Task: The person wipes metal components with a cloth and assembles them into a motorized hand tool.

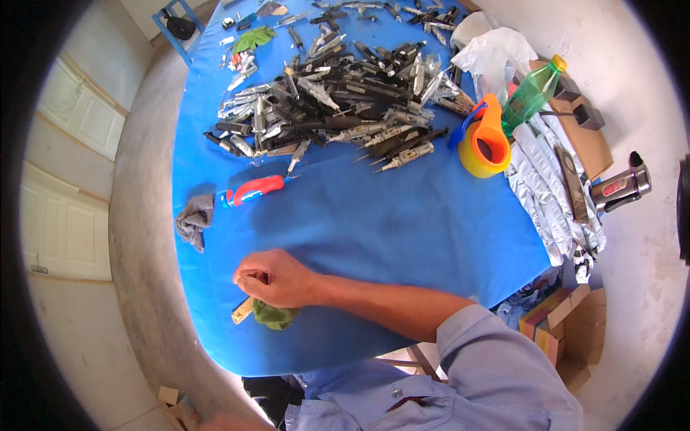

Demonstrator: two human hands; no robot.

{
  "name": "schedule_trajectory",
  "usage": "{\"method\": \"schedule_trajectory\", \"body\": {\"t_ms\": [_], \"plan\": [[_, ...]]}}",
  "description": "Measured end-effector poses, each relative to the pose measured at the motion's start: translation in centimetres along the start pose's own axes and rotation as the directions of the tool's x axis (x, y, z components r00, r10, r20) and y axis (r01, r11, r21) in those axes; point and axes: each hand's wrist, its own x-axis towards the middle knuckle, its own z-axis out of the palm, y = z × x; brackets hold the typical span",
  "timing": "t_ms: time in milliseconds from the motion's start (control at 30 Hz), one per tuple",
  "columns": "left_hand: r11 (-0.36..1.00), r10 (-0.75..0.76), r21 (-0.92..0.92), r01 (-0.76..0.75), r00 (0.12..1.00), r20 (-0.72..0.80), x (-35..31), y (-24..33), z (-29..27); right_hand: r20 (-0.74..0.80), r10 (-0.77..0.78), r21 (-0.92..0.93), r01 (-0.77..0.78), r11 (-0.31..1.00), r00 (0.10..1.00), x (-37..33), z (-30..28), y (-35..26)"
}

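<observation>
A green cloth (274,317) was bunched up just below the person's right hand (277,278), over the blue worktop (388,230). A short tan piece (243,310) stuck out slanted beside it, its top end hidden.

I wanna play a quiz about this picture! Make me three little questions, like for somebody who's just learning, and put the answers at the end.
1. Which colour is the cloth at the right hand?
a) white
b) green
c) red

2. True or false: the gray rag lies to the left of the red-handled tool.

3. Fill in: the green bottle has a ____ cap.

Key: 1. b; 2. true; 3. yellow.
</observation>
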Motion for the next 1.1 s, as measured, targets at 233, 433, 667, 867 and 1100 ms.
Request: {"method": "schedule_trajectory", "body": {"t_ms": [233, 433, 667, 867, 1100], "plan": [[0.474, -0.358, 0.865, 0.163, 0.933, 0.021, -7.9, -6.3, -2.1, -0.039, -0.096, -0.017, 0.096, 0.995, 0.995, -0.4, -0.1, 0.8], [0.301, -0.336, 0.938, 0.173, 0.940, -0.066, -13.2, -7.2, -6.3, 0.004, 0.025, 0.049, -0.025, 0.998, 1.000, -0.7, 0.2, 0.8], [0.376, -0.205, 0.918, 0.128, 0.977, -0.053, -14.8, -8.2, -8.3, -0.074, 0.074, 0.116, -0.065, 0.991, 0.995, -0.1, 0.4, 0.9], [0.439, -0.140, 0.891, 0.116, 0.988, -0.060, -14.4, -8.4, -7.7, -0.216, 0.092, -0.131, -0.122, 0.984, 0.972, -1.6, -0.1, -0.6], [0.480, -0.129, 0.865, 0.149, 0.987, -0.099, -14.6, -7.9, -8.6, -0.428, -0.403, -0.852, -0.212, 0.479, 0.809, -14.2, -1.6, -7.8]]}}
